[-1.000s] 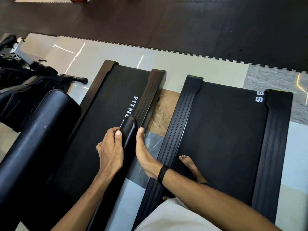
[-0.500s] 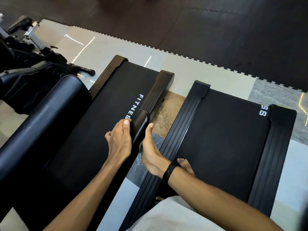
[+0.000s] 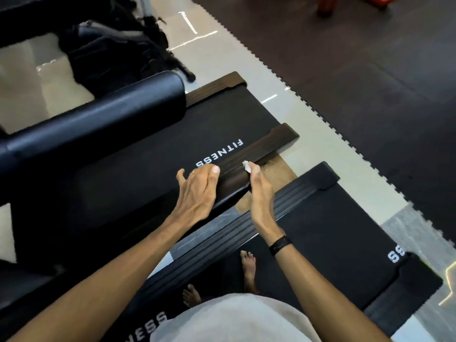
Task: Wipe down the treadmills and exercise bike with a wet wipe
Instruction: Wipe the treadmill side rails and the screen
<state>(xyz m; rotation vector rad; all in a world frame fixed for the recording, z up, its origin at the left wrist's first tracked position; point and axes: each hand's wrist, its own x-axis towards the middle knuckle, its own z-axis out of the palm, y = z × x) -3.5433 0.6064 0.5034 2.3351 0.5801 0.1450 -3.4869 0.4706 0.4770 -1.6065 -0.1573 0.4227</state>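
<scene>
Left hand (image 3: 197, 188) rests on handrail (image 3: 237, 180) of far treadmill (image 3: 153, 164), fingers loosely curved over its top, thumb spread; likely steadying body during reach. Right hand (image 3: 259, 193) lies edge-on along rail's outer side, fingertips pinching wet wipe (image 3: 246, 166); only small white corner shows. Hands sit close, rail between them. Rail's long axis runs from lower left to upper right, free end pointing away from person. Bare feet stand on near treadmill (image 3: 333, 233). Exercise bike (image 3: 111, 48) upper left, untouched.

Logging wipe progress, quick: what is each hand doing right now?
Left hand: open, resting on the treadmill side rail.
Right hand: holding the wet wipe against the rail.
</scene>
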